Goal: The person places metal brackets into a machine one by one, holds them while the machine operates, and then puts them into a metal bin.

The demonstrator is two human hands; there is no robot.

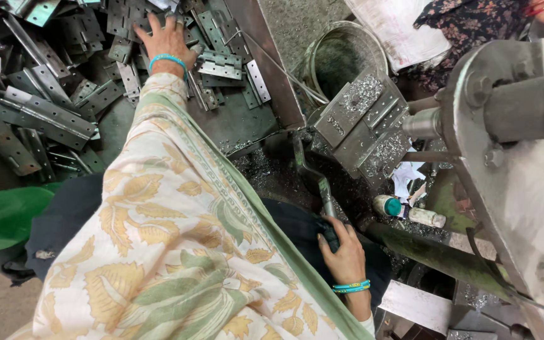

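At eleven o'clock, the left hand (166, 39) lies spread, fingers splayed, on a heap of flat, dull grey steel hinges (51, 94) piled in a metal tray (247, 119). At five o'clock, the right hand (345, 252) wraps tight around a dark lever handle (322, 201). A shavings-crusted steel fixture block (363, 123) sits centre-right; a grimy round bucket (341, 53) stands at one o'clock.

Two hands show: the left hand (166, 39) far left, the right hand (345, 252) near right. Each wrist wears blue bangles. The hinges (45, 113) in the far left pile are too many to count. One bucket (341, 56), one small bottle (407, 211), one lever (313, 182), one green bowl (1, 217).
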